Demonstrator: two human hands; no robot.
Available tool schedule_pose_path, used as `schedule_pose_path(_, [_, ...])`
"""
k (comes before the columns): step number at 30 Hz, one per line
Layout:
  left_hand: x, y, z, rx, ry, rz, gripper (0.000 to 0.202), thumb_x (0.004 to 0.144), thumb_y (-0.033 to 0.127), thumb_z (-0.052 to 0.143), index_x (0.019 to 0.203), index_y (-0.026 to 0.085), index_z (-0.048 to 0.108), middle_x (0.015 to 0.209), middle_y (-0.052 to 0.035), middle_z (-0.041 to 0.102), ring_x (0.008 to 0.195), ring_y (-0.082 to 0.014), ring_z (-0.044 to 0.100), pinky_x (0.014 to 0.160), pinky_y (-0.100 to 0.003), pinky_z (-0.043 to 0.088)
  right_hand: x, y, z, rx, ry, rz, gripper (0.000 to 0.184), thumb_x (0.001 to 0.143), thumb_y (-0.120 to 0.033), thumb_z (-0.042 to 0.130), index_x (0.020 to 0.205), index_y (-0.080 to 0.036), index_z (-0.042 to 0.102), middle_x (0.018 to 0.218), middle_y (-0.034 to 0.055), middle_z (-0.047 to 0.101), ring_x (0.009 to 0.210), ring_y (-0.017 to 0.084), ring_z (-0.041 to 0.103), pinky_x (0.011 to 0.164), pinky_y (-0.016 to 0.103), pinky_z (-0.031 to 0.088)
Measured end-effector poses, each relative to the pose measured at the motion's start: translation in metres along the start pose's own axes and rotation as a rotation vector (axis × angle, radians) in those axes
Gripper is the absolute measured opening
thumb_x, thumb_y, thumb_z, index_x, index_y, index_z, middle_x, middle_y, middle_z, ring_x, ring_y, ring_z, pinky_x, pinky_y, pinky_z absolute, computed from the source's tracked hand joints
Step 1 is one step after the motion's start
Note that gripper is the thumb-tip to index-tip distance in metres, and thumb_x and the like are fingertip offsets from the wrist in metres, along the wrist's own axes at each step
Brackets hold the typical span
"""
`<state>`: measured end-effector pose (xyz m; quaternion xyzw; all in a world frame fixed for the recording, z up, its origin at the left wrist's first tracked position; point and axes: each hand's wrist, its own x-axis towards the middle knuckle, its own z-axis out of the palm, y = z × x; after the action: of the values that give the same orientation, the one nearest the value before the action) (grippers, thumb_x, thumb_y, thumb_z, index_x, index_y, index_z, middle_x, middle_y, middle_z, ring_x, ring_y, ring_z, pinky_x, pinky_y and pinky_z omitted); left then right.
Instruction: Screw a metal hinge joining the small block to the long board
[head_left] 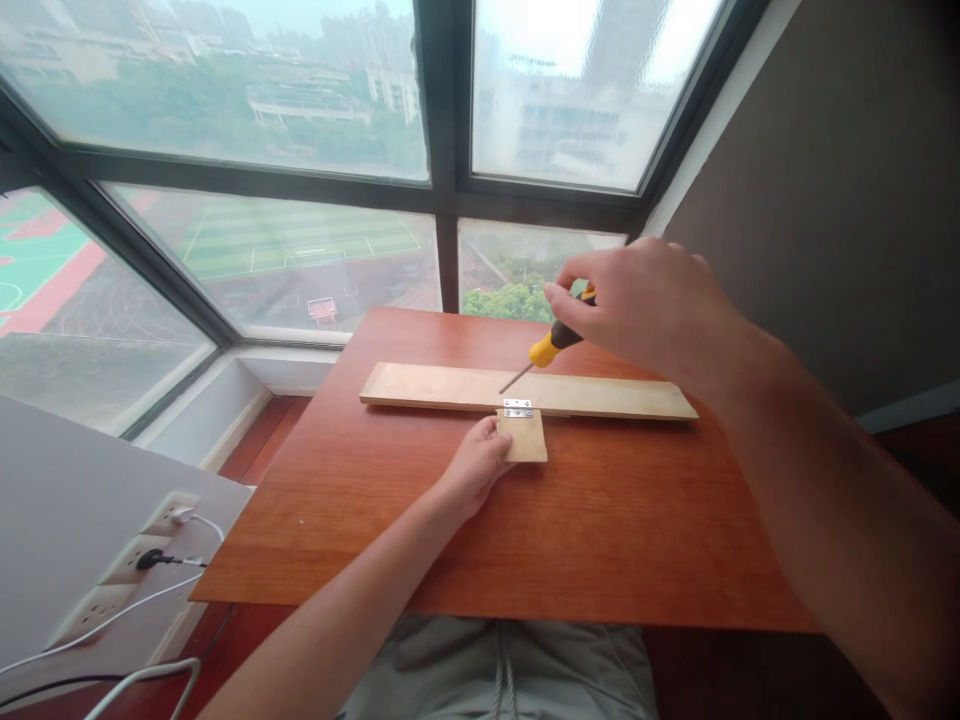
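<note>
My right hand (637, 300) is closed around the black and yellow handle of a screwdriver (545, 348). Its thin metal shaft slants down to the left, and the tip hovers just above a silver hinge (517, 408). One leaf of the hinge lies on a long pale wooden board (442, 385), the other on a small square wooden piece (531, 440). My left hand (484, 455) grips that small piece by its left edge, thumb on top and fingers partly hidden beneath. The long board lies crosswise on the table.
The reddish-brown wooden table (360, 530) has its near edge by my lap. Large windows (300, 240) stand behind it. At the lower left, wall sockets (135, 565) hold plugs, with white and black cables running beside the table. A dark wall (847, 200) rises at the right.
</note>
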<state>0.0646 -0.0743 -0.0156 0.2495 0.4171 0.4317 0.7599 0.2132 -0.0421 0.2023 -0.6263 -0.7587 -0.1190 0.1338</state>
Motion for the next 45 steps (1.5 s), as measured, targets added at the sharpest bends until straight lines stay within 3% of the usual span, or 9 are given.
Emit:
schedule_pose_path(3, [-0.001, 0.001, 0.0, 0.023, 0.008, -0.01, 0.025, 0.076, 0.004, 0.058, 0.099, 0.013, 0.063, 0.1, -0.0106, 0.072, 0.083, -0.0169, 0.07, 0.075, -0.027, 0.057, -0.012, 0.025, 0.021, 0.212, -0.004, 0.101, 0.031, 0.089, -0.043, 0.052, 0.082, -0.023, 0.074, 0.062, 0.003, 0.059, 0.06, 0.018, 0.053, 0.056, 0.031, 0.032])
schedule_pose_path(8, [-0.003, 0.004, -0.002, 0.071, -0.011, -0.011, 0.02, 0.078, 0.011, 0.062, 0.098, 0.014, 0.064, 0.102, -0.011, 0.072, 0.086, -0.0178, 0.07, 0.074, -0.026, 0.057, -0.047, 0.068, 0.092, 1.227, -0.091, 0.458, 0.029, 0.085, -0.043, 0.064, 0.078, -0.016, 0.073, 0.065, 0.0014, 0.059, 0.051, 0.009, 0.048, 0.047, 0.024, 0.039])
schedule_pose_path(14, [-0.003, 0.015, -0.01, 0.228, -0.062, -0.001, 0.026, 0.078, 0.023, 0.072, 0.102, 0.015, 0.065, 0.103, -0.0098, 0.071, 0.09, -0.0176, 0.069, 0.079, -0.028, 0.057, -0.092, 0.065, 0.154, 1.912, -0.24, 0.739, 0.028, 0.079, -0.043, 0.077, 0.091, -0.018, 0.075, 0.083, 0.0059, 0.07, 0.059, 0.008, 0.055, 0.048, 0.015, 0.046])
schedule_pose_path(16, [-0.003, 0.021, -0.014, 0.327, -0.094, 0.004, 0.028, 0.079, 0.028, 0.072, 0.103, 0.014, 0.066, 0.101, -0.0093, 0.071, 0.088, -0.0175, 0.069, 0.076, -0.028, 0.058, -0.102, 0.06, 0.163, 2.047, -0.232, 0.725, 0.03, 0.078, -0.044, 0.078, 0.096, -0.019, 0.075, 0.092, 0.006, 0.072, 0.067, 0.008, 0.06, 0.056, 0.015, 0.05])
schedule_pose_path(24, [0.007, 0.027, -0.032, 0.841, -0.033, 0.157, 0.03, 0.087, 0.04, 0.059, 0.101, 0.014, 0.064, 0.073, -0.0037, 0.065, 0.063, -0.0158, 0.064, 0.046, -0.021, 0.045, -0.12, 0.049, 0.178, 2.076, -0.43, 0.339, 0.034, 0.081, -0.034, 0.067, 0.111, -0.019, 0.069, 0.095, 0.0052, 0.064, 0.067, 0.013, 0.058, 0.06, 0.026, 0.045])
schedule_pose_path(29, [0.005, 0.031, -0.039, 1.123, 0.059, 0.413, 0.025, 0.089, 0.035, 0.054, 0.105, 0.019, 0.065, 0.1, -0.0079, 0.073, 0.083, -0.0209, 0.07, 0.07, -0.03, 0.052, -0.122, 0.038, 0.183, 1.922, -0.336, 0.421, 0.021, 0.087, -0.037, 0.066, 0.097, -0.018, 0.065, 0.072, -0.0016, 0.054, 0.055, 0.008, 0.047, 0.049, 0.022, 0.033])
schedule_pose_path(33, [0.001, 0.034, -0.039, 1.372, 0.113, 0.544, 0.017, 0.089, 0.028, 0.053, 0.1, 0.021, 0.062, 0.101, -0.0068, 0.073, 0.095, -0.0241, 0.067, 0.081, -0.034, 0.048, -0.123, 0.03, 0.188, 1.887, -0.259, 0.454, 0.019, 0.084, -0.033, 0.071, 0.089, -0.02, 0.059, 0.067, -0.0037, 0.053, 0.055, 0.01, 0.049, 0.05, 0.023, 0.035])
schedule_pose_path(39, [0.003, 0.027, -0.042, 1.408, -0.014, 0.615, 0.013, 0.085, 0.012, 0.046, 0.09, 0.022, 0.05, 0.084, -0.0016, 0.065, 0.077, -0.0182, 0.061, 0.07, -0.029, 0.045, -0.122, 0.032, 0.192, 1.896, -0.188, 0.495, 0.024, 0.084, -0.036, 0.071, 0.077, -0.02, 0.054, 0.056, -0.0066, 0.043, 0.049, 0.009, 0.042, 0.045, 0.023, 0.031])
schedule_pose_path(45, [-0.001, 0.033, -0.052, 1.484, -0.221, 0.654, 0.032, 0.079, 0.005, 0.045, 0.102, 0.023, 0.057, 0.102, -0.004, 0.064, 0.089, -0.0175, 0.062, 0.077, -0.028, 0.049, -0.122, 0.035, 0.194, 1.912, -0.199, 0.536, 0.024, 0.083, -0.035, 0.072, 0.079, -0.02, 0.054, 0.057, -0.0065, 0.044, 0.05, 0.009, 0.043, 0.046, 0.022, 0.031])
